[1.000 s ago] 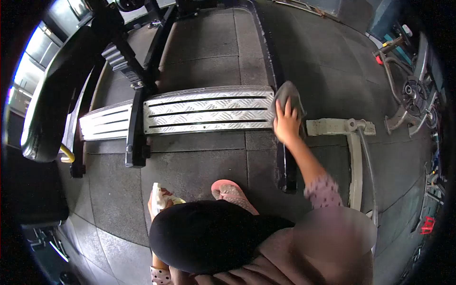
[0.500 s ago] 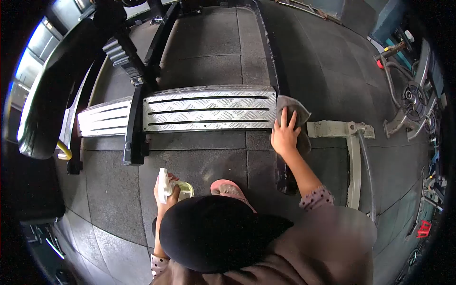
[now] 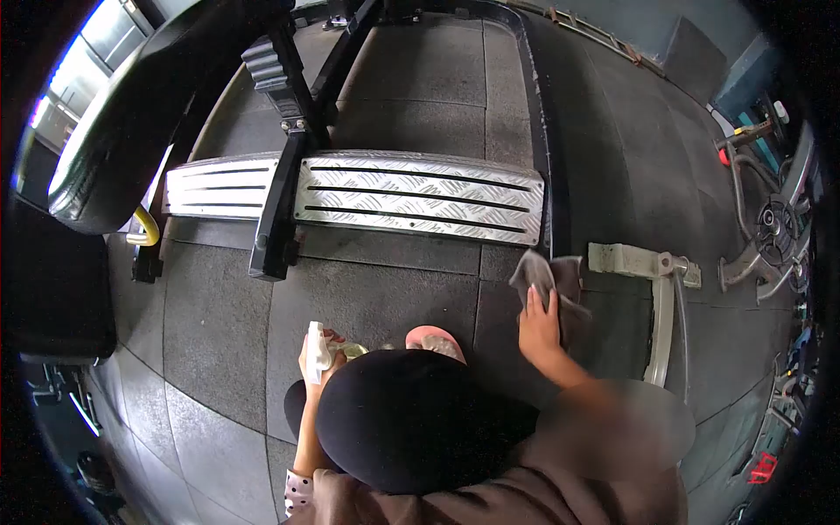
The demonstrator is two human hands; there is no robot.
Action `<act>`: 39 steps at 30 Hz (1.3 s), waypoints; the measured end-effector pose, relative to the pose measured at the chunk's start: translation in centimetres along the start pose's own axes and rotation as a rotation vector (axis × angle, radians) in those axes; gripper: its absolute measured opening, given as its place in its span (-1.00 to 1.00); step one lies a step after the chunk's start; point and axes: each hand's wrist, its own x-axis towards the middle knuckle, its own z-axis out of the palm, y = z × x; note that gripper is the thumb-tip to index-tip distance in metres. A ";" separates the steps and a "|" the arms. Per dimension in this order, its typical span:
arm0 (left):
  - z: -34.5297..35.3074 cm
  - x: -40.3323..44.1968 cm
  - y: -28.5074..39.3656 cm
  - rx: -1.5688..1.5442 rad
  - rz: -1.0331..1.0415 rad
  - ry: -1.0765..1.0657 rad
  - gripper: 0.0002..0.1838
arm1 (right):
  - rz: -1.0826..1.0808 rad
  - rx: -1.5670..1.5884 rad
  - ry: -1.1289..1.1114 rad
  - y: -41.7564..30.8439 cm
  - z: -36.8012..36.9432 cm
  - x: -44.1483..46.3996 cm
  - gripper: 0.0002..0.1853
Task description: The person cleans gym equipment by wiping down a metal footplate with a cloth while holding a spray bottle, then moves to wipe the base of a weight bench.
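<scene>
My left hand [image 3: 321,357] is wrapped around a spray bottle [image 3: 317,350] with a white trigger head. Part of its yellowish see-through body shows beside my knee. My right hand [image 3: 540,332] holds a grey-brown cloth [image 3: 564,284], with fingers laid along it. The cloth is bunched over the front end of a black frame bar [image 3: 544,149], covering that end. Just beyond the cloth lies a silver diamond-plate footplate [image 3: 420,194] with black strips, apart from my hand.
A black upright [image 3: 278,214] splits the footplate from a second plate section [image 3: 223,188]. A padded black cushion [image 3: 114,140] rises at left. Right of the cloth stands a cream metal frame [image 3: 661,297]. A pink slipper [image 3: 435,339] shows by my knee.
My right hand and the cloth have come down along the black bar, away from the footplate's corner toward me. The view has shifted, moving the machine rightward. The spray bottle stays in my left hand.
</scene>
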 end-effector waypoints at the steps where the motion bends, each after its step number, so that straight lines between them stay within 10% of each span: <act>1: 0.1 -0.1 0.6 0.058 0.013 -0.003 -0.60 | 0.001 -0.072 -0.081 0.5 0.1 1.7 -0.57; 9: -2.2 -1.0 -0.9 -0.032 0.087 0.028 -0.62 | -0.071 -0.114 -0.084 -1.0 5.1 4.6 -0.64; 15: -1.6 -1.1 -0.8 0.078 0.145 0.094 -0.60 | -0.067 0.826 -0.316 4.8 -7.1 2.4 -0.66; 21: 0.5 2.1 -1.5 -0.056 0.148 0.006 -0.61 | 0.257 1.713 0.432 17.4 -12.4 7.6 -0.48; 29: 4.4 7.8 -1.5 -0.144 0.262 -0.039 -0.59 | 0.481 0.600 0.664 5.2 -4.4 25.4 -0.29; 39: 6.2 14.5 -2.6 0.037 0.349 -0.150 -0.60 | 0.335 0.681 0.627 3.2 -1.6 19.2 -0.25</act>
